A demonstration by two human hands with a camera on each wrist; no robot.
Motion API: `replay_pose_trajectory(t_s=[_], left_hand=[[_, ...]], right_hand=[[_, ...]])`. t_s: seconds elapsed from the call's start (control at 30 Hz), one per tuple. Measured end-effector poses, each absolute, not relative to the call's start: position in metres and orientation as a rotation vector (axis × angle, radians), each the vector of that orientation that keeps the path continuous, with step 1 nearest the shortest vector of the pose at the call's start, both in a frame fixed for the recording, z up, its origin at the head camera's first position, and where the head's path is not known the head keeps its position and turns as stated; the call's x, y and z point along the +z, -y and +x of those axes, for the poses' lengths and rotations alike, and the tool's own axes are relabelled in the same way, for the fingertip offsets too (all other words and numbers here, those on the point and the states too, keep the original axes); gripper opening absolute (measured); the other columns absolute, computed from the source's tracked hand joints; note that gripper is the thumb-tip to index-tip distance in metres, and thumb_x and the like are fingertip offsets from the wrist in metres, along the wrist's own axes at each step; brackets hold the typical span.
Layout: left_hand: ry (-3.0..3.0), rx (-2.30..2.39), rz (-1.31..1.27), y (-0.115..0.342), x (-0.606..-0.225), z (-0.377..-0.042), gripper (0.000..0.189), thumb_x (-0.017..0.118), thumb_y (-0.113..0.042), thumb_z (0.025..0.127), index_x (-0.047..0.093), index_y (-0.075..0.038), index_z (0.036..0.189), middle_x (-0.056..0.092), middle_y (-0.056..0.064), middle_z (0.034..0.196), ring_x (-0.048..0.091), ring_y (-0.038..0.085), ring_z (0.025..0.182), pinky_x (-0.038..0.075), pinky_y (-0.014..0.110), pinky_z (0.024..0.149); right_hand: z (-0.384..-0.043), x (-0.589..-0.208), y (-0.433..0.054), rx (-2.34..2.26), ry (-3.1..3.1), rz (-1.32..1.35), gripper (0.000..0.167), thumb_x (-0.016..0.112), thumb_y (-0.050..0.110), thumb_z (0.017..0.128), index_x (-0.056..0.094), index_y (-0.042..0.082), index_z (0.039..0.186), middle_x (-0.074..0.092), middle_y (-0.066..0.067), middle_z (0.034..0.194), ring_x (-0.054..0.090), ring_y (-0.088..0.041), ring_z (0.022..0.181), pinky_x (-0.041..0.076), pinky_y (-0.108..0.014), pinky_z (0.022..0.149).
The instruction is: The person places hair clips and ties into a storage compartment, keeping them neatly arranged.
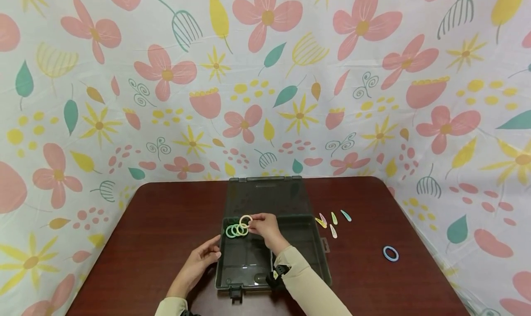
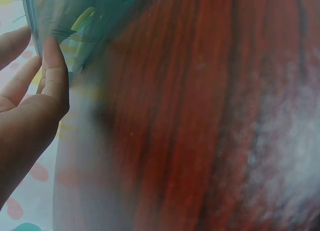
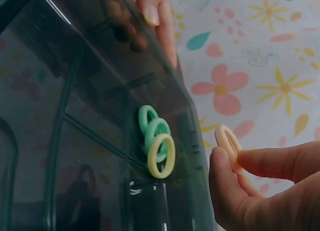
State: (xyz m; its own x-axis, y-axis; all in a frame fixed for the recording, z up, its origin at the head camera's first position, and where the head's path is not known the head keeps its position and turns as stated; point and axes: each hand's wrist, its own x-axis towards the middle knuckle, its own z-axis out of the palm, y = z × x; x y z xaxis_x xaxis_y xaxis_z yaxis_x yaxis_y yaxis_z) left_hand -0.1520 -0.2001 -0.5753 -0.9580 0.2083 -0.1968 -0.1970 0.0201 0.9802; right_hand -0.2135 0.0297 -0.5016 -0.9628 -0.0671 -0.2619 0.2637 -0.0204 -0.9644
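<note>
My right hand (image 1: 267, 228) pinches a cream hair tie (image 3: 227, 143) between thumb and fingertips, over the far left part of an open, see-through dark plastic box (image 1: 244, 287). Inside that corner, two green hair ties (image 3: 147, 118) and a yellow hair tie (image 3: 152, 163) lie overlapping in a row. At the box's left wall, my left hand (image 1: 201, 260) rests with fingers extended against the outer side. Its fingertips (image 2: 54, 48) also show at the wall in the left wrist view.
The box's lid (image 1: 267, 198) lies folded back toward the patterned cloth (image 1: 257, 99). Right of the box, several snap hair clips (image 1: 334, 218) are scattered on the dark wooden table (image 1: 361, 279). A blue hair tie (image 1: 390, 253) lies farther right.
</note>
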Motion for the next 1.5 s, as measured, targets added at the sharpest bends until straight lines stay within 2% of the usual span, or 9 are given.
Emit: replay_pose_trajectory(t_s=[0.27, 0.5, 0.77, 0.97, 1.3, 1.5], left_hand=[[-2.043, 1.999, 0.001, 0.2, -0.574, -0.152, 0.06, 0.064, -0.015, 0.094, 0.039, -0.007, 0.147, 0.052, 0.008, 0.109, 0.053, 0.018, 0.1, 0.049, 0.031, 0.087], [-2.019, 2.011, -0.006, 0.2, -0.576, -0.152, 0.059, 0.063, -0.012, 0.094, 0.039, -0.007, 0.147, 0.051, 0.011, 0.11, 0.052, 0.02, 0.101, 0.048, 0.032, 0.088], [-2.017, 2.019, 0.009, 0.201, -0.576, -0.151, 0.06, 0.063, -0.011, 0.093, 0.039, -0.006, 0.147, 0.051, 0.009, 0.109, 0.052, 0.02, 0.101, 0.049, 0.031, 0.087], [-2.014, 2.021, 0.015, 0.201, -0.577, -0.151, 0.06, 0.064, -0.012, 0.093, 0.039, -0.006, 0.147, 0.051, 0.008, 0.108, 0.052, 0.019, 0.101, 0.049, 0.031, 0.088], [-2.034, 2.012, 0.024, 0.2, -0.575, -0.151, 0.059, 0.063, -0.011, 0.093, 0.039, -0.006, 0.147, 0.051, 0.009, 0.108, 0.053, 0.018, 0.099, 0.049, 0.03, 0.086], [-2.053, 1.984, 0.031, 0.2, -0.573, -0.152, 0.06, 0.063, -0.013, 0.094, 0.038, -0.006, 0.148, 0.051, 0.009, 0.109, 0.053, 0.019, 0.1, 0.049, 0.032, 0.088]], right_hand=[[-0.214, -0.511, -0.02, -2.067, -2.015, 0.284, 0.029, 0.058, -0.011, 0.088, 0.056, -0.017, 0.116, 0.06, -0.02, 0.094, 0.067, -0.021, 0.078, 0.057, -0.029, 0.071], [-0.216, -0.518, -0.014, -2.051, -2.038, 0.337, 0.029, 0.057, -0.013, 0.087, 0.056, -0.018, 0.115, 0.058, -0.017, 0.09, 0.064, -0.017, 0.073, 0.056, -0.025, 0.067], [-0.216, -0.524, -0.012, -2.068, -2.048, 0.376, 0.025, 0.056, -0.015, 0.086, 0.056, -0.017, 0.111, 0.057, -0.02, 0.091, 0.065, -0.035, 0.087, 0.057, -0.03, 0.071], [-0.218, -0.529, -0.009, -2.053, -2.084, 0.388, 0.022, 0.056, -0.015, 0.084, 0.056, -0.016, 0.107, 0.055, -0.018, 0.086, 0.065, -0.025, 0.077, 0.057, -0.031, 0.072], [-0.22, -0.531, -0.009, -1.982, -2.199, 0.358, 0.022, 0.057, -0.016, 0.082, 0.057, -0.015, 0.104, 0.055, -0.016, 0.086, 0.066, -0.031, 0.079, 0.057, -0.031, 0.068], [-0.223, -0.532, -0.009, -1.962, -2.202, 0.366, 0.023, 0.057, -0.015, 0.082, 0.058, -0.015, 0.104, 0.056, -0.016, 0.086, 0.066, -0.026, 0.076, 0.056, -0.027, 0.065]])
